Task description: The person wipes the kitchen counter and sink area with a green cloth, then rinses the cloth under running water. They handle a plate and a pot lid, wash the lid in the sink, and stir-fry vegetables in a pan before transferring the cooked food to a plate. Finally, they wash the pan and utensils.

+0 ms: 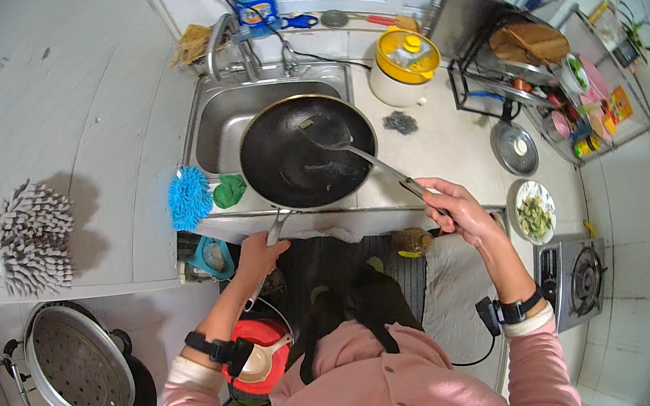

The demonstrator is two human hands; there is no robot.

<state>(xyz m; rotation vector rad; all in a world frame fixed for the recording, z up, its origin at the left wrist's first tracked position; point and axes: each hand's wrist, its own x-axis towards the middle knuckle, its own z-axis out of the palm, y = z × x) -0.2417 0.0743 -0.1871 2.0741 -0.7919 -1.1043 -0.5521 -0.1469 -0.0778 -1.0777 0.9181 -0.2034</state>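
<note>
My left hand (261, 256) is closed around the metal handle of a dark wok (313, 172), which sits over the right part of the steel sink (214, 131) and the counter edge. In my right hand (455, 207) is the handle of a metal spatula (384, 166); its blade lies inside the wok, with a small green scrap by it. The wok's inside looks wet and holds a few small bits. A plate of cooked green food (534, 212) stands on the counter to the right of my right hand.
A blue chenille mitt (189, 197) and a green cloth (229, 190) lie left of the wok. Behind it stand a faucet (219, 45) and a yellow-lidded pot (403, 65). A steel scrubber (399, 122), a pan lid (515, 148) and a gas stove (583, 281) are to the right.
</note>
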